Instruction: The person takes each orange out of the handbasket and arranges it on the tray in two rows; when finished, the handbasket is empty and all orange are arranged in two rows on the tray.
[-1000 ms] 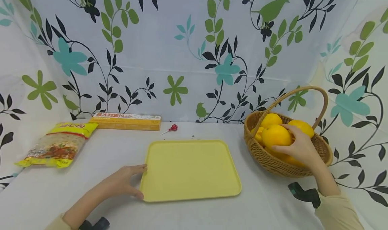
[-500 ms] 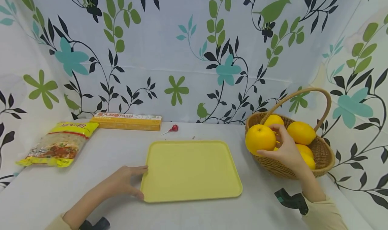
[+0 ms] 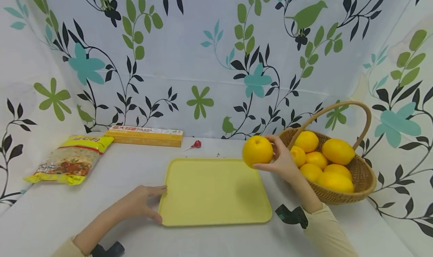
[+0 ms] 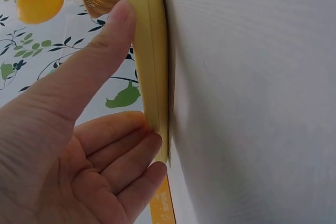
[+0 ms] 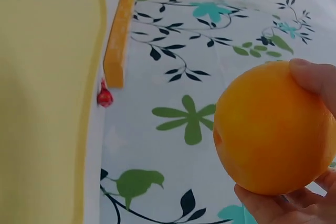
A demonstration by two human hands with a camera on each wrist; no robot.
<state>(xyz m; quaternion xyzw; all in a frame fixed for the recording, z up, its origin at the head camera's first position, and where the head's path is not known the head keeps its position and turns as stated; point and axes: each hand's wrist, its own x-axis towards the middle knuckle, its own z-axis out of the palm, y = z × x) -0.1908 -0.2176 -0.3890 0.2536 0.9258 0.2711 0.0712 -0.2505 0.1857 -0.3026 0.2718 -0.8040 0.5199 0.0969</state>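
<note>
In the head view, my right hand (image 3: 282, 161) holds an orange (image 3: 258, 151) above the upper right corner of a yellow tray (image 3: 216, 191). The thumb and fingertips grip opposite sides of this orange (image 5: 273, 129) in the right wrist view. My left hand (image 3: 140, 203) rests at the tray's left edge, thumb near the front corner and fingers farther back. The left wrist view has its thumb and fingertips touching the tray's side (image 4: 149, 51). A wicker basket (image 3: 363, 180) with an arched handle stands to the right, holding several yellow-orange fruits (image 3: 335, 181).
Behind the tray lie a red lollipop (image 3: 196, 144) and a long orange pasta box (image 3: 145, 137). A plastic food bag (image 3: 69, 161) with yellow ends is at the left. A cloth (image 3: 216, 99) printed with leaves and birds hangs behind the white table (image 3: 216, 242).
My right hand has lifted the orange out of the basket and carried it left to over the tray's corner, uncovering the other fruits. The left hand stays at the tray edge.
</note>
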